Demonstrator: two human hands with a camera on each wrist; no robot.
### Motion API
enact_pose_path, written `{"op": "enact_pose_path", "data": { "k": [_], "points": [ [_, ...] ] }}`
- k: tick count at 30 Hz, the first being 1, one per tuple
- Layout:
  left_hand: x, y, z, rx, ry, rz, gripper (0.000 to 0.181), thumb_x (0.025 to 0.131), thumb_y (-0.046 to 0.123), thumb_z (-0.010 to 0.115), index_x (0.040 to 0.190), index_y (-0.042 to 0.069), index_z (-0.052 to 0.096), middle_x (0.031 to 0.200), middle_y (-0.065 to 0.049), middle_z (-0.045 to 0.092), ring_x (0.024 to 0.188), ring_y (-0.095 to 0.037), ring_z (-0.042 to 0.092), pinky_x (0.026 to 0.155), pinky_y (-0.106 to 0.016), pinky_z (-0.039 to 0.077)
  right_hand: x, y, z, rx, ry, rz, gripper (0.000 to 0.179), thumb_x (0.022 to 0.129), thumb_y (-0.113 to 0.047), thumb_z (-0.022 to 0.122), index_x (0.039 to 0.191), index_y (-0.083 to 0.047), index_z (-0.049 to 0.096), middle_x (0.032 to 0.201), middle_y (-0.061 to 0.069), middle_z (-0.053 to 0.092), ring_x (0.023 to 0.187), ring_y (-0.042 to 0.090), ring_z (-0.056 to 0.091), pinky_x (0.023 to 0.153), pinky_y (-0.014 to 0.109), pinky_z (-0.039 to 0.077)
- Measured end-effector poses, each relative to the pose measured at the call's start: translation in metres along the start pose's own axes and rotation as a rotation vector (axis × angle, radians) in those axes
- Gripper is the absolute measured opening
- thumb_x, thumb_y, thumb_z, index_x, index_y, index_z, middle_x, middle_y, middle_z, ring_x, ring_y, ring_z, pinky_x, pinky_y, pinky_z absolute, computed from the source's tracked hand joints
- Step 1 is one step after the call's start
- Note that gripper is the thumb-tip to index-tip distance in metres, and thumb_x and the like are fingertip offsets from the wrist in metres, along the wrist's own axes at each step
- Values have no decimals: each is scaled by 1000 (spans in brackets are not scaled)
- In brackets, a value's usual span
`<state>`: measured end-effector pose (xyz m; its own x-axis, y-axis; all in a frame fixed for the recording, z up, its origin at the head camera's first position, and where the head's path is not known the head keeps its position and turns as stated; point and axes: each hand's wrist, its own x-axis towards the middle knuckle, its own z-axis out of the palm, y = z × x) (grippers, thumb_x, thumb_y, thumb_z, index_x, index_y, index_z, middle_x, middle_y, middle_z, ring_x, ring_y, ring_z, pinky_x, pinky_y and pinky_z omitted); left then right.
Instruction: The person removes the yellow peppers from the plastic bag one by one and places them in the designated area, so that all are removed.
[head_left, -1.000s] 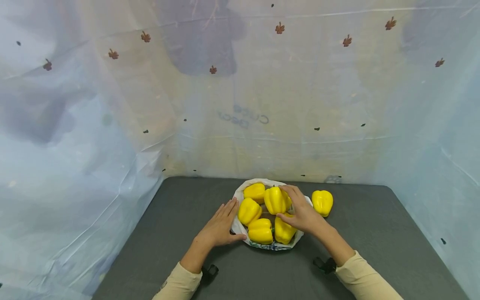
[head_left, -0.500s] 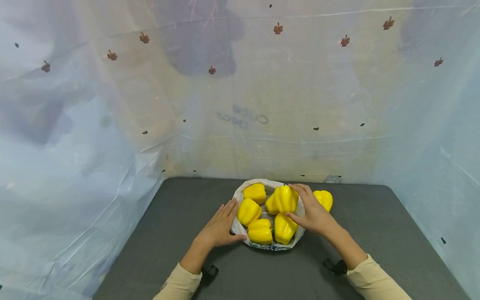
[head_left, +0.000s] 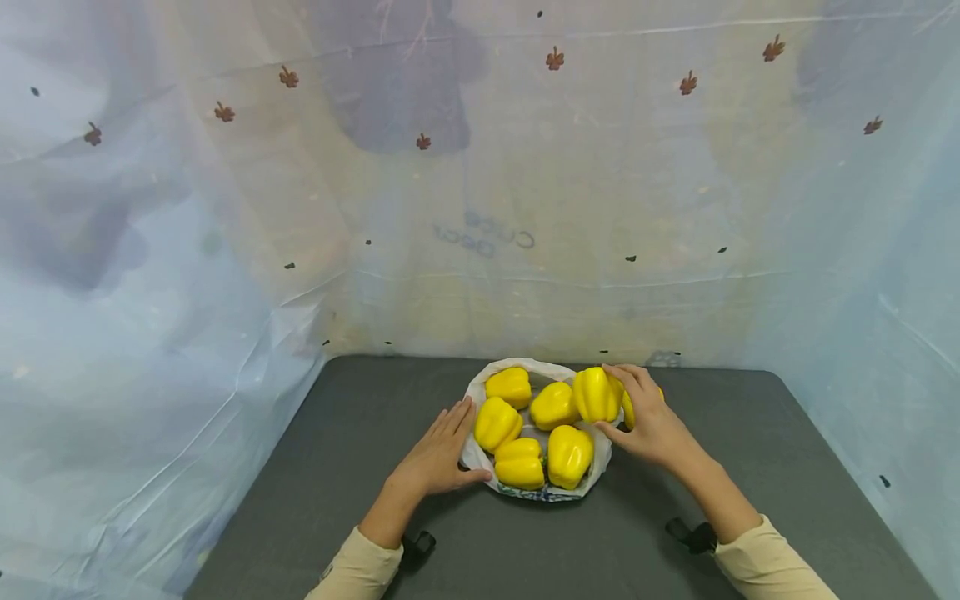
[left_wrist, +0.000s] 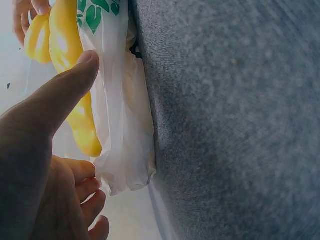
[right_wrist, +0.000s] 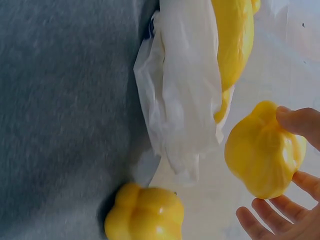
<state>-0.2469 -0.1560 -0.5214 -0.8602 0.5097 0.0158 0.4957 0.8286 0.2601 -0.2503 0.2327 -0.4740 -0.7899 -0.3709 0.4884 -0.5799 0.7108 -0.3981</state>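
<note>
My right hand grips a yellow bell pepper between thumb and fingers, above the right rim of a white plastic bag. In the right wrist view the held pepper is up in the air, apart from the bag. Several more yellow bell peppers, one being the front-left pepper, lie inside the wide-mouthed bag. My left hand rests along the bag's left side with fingers extended. The left wrist view shows its thumb stretched across the bag's edge.
Another yellow bell pepper sits on the dark grey table, right of the bag, mostly behind my right hand in the head view. A patterned plastic sheet hangs behind the table and at both sides.
My right hand has carried its pepper rightward, from over the bag's middle to its right rim. The peppers left in the bag show more fully now. My left hand has stayed put.
</note>
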Motion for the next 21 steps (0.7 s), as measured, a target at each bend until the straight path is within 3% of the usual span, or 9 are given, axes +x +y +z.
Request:
{"op": "enact_pose_path", "data": {
  "k": [9, 21],
  "points": [
    [0, -1, 1, 0, 0, -2, 117, 94, 64, 76, 172, 1, 14, 180, -16, 9, 166, -32, 13, 135, -51, 16, -5, 13, -13, -31, 42, 13, 90, 81, -10, 94, 156, 0, 45, 145, 28, 43, 124, 48, 51, 94, 68, 56],
    [1, 1, -1, -1, -8, -13, 116, 95, 63, 75, 172, 1, 14, 180, -16, 8, 166, -33, 13, 135, -51, 16, -13, 29, -32, -71, 37, 65, 88, 84, -9, 92, 157, 0, 44, 148, 32, 40, 129, 54, 46, 96, 75, 50]
  ]
}}
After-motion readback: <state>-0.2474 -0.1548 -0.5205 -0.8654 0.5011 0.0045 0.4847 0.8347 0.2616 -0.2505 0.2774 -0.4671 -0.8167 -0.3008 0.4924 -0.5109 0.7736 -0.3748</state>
